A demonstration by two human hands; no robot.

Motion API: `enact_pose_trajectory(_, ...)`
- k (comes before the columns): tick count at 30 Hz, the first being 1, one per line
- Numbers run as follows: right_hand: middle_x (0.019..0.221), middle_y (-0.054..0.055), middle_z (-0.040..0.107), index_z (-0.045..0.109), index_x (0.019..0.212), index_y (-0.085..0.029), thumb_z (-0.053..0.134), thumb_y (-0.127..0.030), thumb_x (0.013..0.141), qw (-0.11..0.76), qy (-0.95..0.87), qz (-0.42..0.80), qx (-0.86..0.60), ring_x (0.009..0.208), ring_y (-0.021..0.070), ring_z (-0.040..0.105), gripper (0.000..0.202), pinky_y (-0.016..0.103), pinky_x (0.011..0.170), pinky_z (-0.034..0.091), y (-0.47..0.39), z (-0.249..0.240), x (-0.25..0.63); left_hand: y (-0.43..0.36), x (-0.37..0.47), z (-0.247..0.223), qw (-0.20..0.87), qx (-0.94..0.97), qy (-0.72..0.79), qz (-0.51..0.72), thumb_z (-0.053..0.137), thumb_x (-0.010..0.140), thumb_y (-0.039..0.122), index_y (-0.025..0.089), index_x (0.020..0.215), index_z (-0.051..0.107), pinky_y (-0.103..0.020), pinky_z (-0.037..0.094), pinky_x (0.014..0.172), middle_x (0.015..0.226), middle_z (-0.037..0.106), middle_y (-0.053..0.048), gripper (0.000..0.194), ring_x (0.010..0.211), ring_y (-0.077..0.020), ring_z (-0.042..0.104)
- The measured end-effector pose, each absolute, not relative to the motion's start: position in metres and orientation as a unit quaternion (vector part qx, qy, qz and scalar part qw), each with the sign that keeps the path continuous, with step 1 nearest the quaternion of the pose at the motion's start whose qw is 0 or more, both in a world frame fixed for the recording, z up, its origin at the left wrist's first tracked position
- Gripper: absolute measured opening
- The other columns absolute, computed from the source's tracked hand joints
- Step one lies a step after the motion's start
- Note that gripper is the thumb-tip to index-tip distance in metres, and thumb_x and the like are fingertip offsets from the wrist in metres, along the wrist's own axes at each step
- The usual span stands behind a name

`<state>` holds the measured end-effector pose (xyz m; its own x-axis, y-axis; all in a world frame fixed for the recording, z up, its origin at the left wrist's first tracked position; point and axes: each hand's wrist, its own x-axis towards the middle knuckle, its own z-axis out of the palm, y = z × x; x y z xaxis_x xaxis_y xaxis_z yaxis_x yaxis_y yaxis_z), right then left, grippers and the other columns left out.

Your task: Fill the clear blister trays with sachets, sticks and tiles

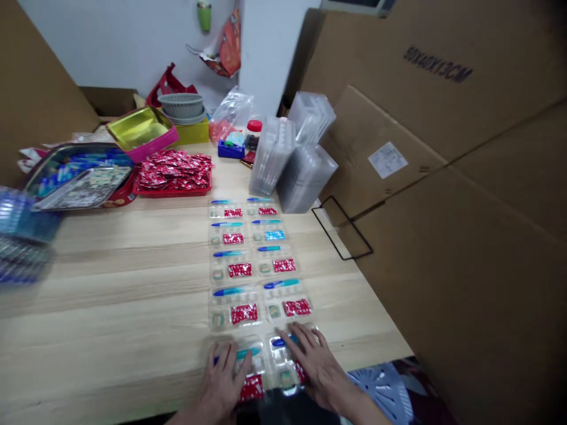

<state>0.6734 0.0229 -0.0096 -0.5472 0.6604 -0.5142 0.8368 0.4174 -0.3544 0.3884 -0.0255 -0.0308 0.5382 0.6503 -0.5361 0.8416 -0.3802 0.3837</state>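
Observation:
Two columns of clear plastic blister trays (259, 304) run away from me, each holding a blue pen, a small pale green piece and a foil packet. My left hand (224, 376) rests with fingers spread on the nearest left tray, over its blue pen (250, 353); a red packet (251, 388) shows beside it. On the nearest right tray lies my right hand (313, 359), fingers apart, partly covering another blue pen (278, 342) and a red packet (300, 372). Most packets are red, while one blue packet (274, 235) lies in the right column.
Behind the rows stand stacks of clear trays (305, 177). Back left are a red basket of packets (172, 190), a tray of blue pens (84, 168) and a pan of small pale pieces (88, 188). Blurred filled trays (26, 236) sit far left. Cardboard (425, 224) walls the right side.

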Motion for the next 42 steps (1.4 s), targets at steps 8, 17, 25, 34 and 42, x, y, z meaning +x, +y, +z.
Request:
enact_pose_trajectory(8, 0.140, 0.017, 0.037, 0.020, 0.146, -0.020, 0.059, -0.021, 0.051, 0.089, 0.863, -0.208, 0.452, 0.130, 0.0379, 0.026, 0.103, 0.059, 0.107, 0.002, 0.080, 0.013, 0.687, 0.047, 0.369, 0.017, 0.203, 0.814, 0.537, -0.090, 0.064, 0.059, 0.029, 0.021, 0.147, 0.012, -0.060, -0.003, 0.108, 0.151, 0.025, -0.017, 0.103, 0.138, -0.0373, 0.017)
enact_pose_trajectory(17, 0.136, 0.020, 0.037, 0.022, 0.145, -0.016, 0.063, -0.029, 0.055, 0.086, 0.885, -0.204, 0.409, 0.128, 0.0367, 0.027, 0.099, 0.056, 0.106, 0.006, 0.150, -0.001, 0.666, 0.098, 0.375, 0.002, 0.226, 0.826, 0.504, -0.109, 0.068, 0.050, 0.026, 0.021, 0.146, 0.011, -0.056, 0.003, 0.109, 0.149, 0.025, -0.018, 0.111, 0.135, -0.0367, 0.020)
enact_pose_trajectory(25, 0.140, 0.020, 0.032, 0.015, 0.147, -0.020, 0.065, -0.028, 0.050, 0.149, 0.880, -0.244, 0.378, 0.127, 0.0395, 0.026, 0.110, 0.054, 0.105, 0.012, 0.128, 0.001, 0.665, 0.075, 0.392, -0.004, 0.252, 0.804, 0.519, -0.148, 0.073, 0.044, 0.039, 0.024, 0.146, 0.007, -0.058, 0.006, 0.107, 0.146, 0.024, -0.022, 0.123, 0.131, -0.0420, 0.023)
enact_pose_trajectory(34, 0.131, 0.018, 0.041, 0.017, 0.147, -0.020, 0.062, -0.028, 0.045, 0.136, 0.883, -0.233, 0.384, 0.121, 0.0405, 0.033, 0.112, 0.059, 0.105, 0.003, 0.140, -0.006, 0.679, 0.088, 0.375, 0.012, 0.237, 0.797, 0.539, -0.138, 0.067, 0.046, 0.031, 0.026, 0.146, 0.007, -0.058, 0.008, 0.105, 0.142, 0.031, -0.019, 0.117, 0.126, -0.0407, 0.029)
enact_pose_trajectory(42, 0.126, 0.019, 0.043, 0.022, 0.146, -0.017, 0.062, -0.030, 0.053, 0.052, 0.905, -0.135, 0.401, 0.117, 0.0376, 0.035, 0.102, 0.058, 0.106, 0.005, 0.230, 0.013, 0.673, 0.184, 0.362, 0.034, 0.172, 0.821, 0.536, -0.094, 0.066, 0.045, 0.022, 0.024, 0.146, 0.011, -0.054, 0.016, 0.103, 0.137, 0.034, -0.018, 0.115, 0.123, -0.0378, 0.032)
